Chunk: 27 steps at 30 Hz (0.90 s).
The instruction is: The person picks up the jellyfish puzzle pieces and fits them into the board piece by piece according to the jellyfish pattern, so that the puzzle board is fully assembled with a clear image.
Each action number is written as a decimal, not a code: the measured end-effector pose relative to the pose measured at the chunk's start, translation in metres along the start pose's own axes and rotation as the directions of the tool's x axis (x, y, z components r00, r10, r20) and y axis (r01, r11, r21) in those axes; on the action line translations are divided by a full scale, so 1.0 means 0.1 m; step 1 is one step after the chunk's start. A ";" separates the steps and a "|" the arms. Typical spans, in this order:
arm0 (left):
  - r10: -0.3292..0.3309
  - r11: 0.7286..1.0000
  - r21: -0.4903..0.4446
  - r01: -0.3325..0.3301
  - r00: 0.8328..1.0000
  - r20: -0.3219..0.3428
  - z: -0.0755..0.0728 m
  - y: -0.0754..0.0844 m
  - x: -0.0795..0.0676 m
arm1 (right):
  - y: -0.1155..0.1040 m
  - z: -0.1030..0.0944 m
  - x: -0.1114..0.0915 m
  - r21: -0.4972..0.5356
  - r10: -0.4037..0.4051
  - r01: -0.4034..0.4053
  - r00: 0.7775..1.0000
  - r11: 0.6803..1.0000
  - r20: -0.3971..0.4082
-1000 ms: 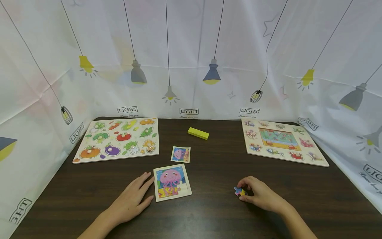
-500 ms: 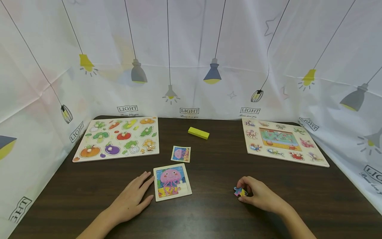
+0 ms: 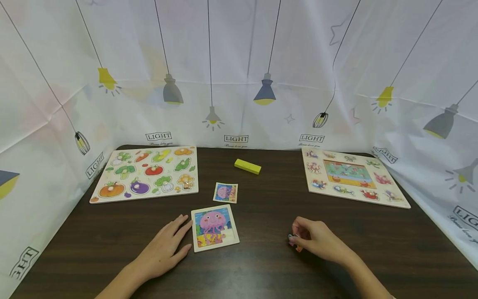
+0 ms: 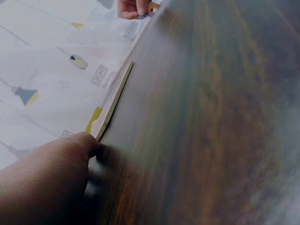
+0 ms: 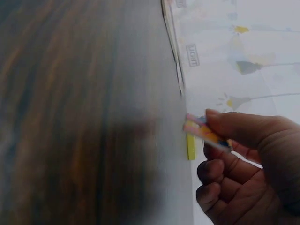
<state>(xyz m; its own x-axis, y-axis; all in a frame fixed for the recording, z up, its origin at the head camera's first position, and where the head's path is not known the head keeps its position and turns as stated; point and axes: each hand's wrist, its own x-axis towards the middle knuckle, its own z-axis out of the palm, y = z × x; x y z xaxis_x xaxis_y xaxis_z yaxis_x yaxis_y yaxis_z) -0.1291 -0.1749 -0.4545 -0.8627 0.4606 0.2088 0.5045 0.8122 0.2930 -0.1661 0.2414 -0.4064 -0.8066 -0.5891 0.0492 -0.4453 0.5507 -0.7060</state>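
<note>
My left hand (image 3: pixel 166 249) lies with its fingers spread on the table, fingertips at the left edge of a small square wooden jigsaw board (image 3: pixel 215 250). The board shows a pink jellyfish, and its lower right corner is bare wood. My right hand (image 3: pixel 317 237) pinches a colourful jigsaw piece (image 3: pixel 295 242) between thumb and forefinger, off to the right of the board. In the right wrist view the piece (image 5: pixel 206 133) is tilted, and the other fingers curl below it. Behind the board lies a small jellyfish picture card (image 3: pixel 225 193).
A yellow block (image 3: pixel 247 166) lies at the back middle. The vegetable peg puzzle (image 3: pixel 145 179) stands at the back left and the sea-animal puzzle (image 3: pixel 354 177) at the back right. A white curtain printed with lamps (image 3: pixel 239 74) closes off the dark table (image 3: pixel 261 274).
My right hand has shifted slightly left and turned the jigsaw piece, so less of its blue and yellow face shows. The left hand and the board keep their places.
</note>
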 end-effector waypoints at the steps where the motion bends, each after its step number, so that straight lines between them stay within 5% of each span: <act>1: 0.001 1.000 -0.001 -0.001 1.000 -0.001 0.00 0.00 0.00 | -0.01 0.00 0.02 -0.005 0.002 -0.002 1.000 1.000 -0.008; 12: 0.001 1.000 -0.011 -0.001 1.000 0.001 0.00 -0.01 0.00 | -0.16 0.08 0.21 -0.033 -0.098 0.095 0.991 0.995 -0.092; 27: -0.001 1.000 -0.013 0.001 1.000 0.005 0.01 -0.01 0.00 | -0.30 0.28 0.54 -0.019 -0.101 0.100 0.994 0.995 -0.052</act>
<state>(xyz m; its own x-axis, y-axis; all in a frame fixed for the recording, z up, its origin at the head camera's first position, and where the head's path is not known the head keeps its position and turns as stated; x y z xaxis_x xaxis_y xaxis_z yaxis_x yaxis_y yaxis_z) -0.1300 -0.1756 -0.4561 -0.8631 0.4618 0.2043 0.5044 0.8078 0.3051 -0.1851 0.1770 -0.4026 -0.7766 -0.6102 0.1571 -0.5311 0.4997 -0.6843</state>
